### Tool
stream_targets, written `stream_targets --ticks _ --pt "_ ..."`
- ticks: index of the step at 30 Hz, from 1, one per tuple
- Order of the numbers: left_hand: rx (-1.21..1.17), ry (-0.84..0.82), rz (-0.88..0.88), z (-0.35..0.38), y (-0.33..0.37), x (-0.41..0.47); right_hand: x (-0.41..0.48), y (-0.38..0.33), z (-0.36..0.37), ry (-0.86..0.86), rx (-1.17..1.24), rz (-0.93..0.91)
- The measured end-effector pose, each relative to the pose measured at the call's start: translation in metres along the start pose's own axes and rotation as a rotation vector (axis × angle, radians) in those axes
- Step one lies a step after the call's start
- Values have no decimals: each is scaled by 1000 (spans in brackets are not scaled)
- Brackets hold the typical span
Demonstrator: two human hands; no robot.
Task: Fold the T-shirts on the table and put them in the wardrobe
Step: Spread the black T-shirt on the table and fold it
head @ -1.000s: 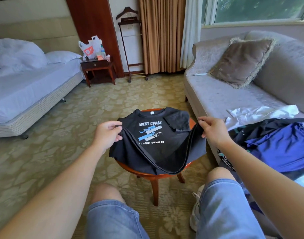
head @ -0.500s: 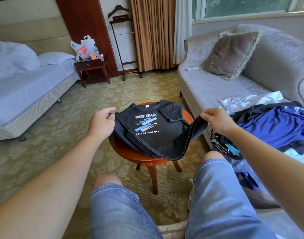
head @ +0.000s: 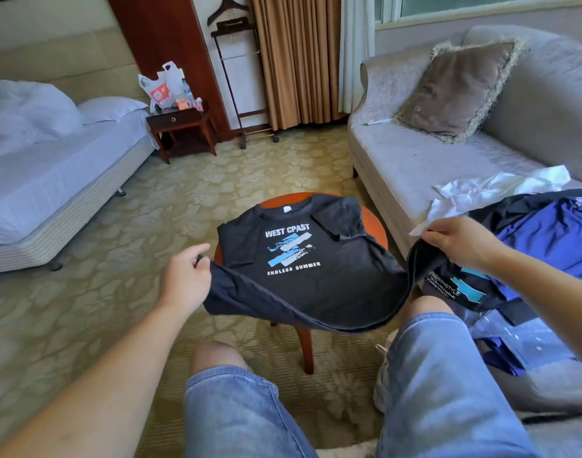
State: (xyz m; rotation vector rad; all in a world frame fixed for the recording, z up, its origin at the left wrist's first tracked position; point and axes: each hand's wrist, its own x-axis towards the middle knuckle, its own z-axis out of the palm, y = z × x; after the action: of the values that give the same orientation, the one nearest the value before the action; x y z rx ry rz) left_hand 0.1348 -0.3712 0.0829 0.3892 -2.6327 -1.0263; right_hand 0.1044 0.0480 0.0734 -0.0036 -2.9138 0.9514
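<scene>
A black T-shirt [head: 319, 285] printed "WEST COAST ENDLESS SUMMER" lies face up on a small round wooden table [head: 375, 226], its right sleeve folded inward. My left hand [head: 183, 279] pinches the hem's left corner and my right hand [head: 458, 239] pinches the right corner. Both corners are lifted off the table, and the hem sags between my hands above my knees.
A pile of clothes [head: 547, 246] in blue, black and white lies on the grey sofa [head: 415, 160] at the right, with a brown cushion [head: 458, 90] behind. A bed [head: 51, 173] stands left, a nightstand [head: 180, 127] and a valet stand [head: 236, 77] at the back.
Both hands have drawn the hem toward me and spread slightly wider. The camera has tilted and moved closer, so the table sits nearer my knees.
</scene>
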Motion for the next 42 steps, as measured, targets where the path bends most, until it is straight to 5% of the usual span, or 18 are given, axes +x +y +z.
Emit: stream_targets --ticks 8,13,23,31,37,42 --pt "-366 139 -341 35 -17 68 61 15 54 96 149 163" --pt "-406 224 -414 57 -23 128 139 3 85 151 376 263" --pt "-471 376 -516 95 -55 295 306 -16 105 326 340 300" --pt "-48 234 -468 155 -64 354 384 -11 155 231 450 354" --pt "307 -85 -50 211 -64 265 279 -9 211 -75 -69 37" --pt "566 -359 -67 225 -69 185 198 -4 226 -283 -367 26"
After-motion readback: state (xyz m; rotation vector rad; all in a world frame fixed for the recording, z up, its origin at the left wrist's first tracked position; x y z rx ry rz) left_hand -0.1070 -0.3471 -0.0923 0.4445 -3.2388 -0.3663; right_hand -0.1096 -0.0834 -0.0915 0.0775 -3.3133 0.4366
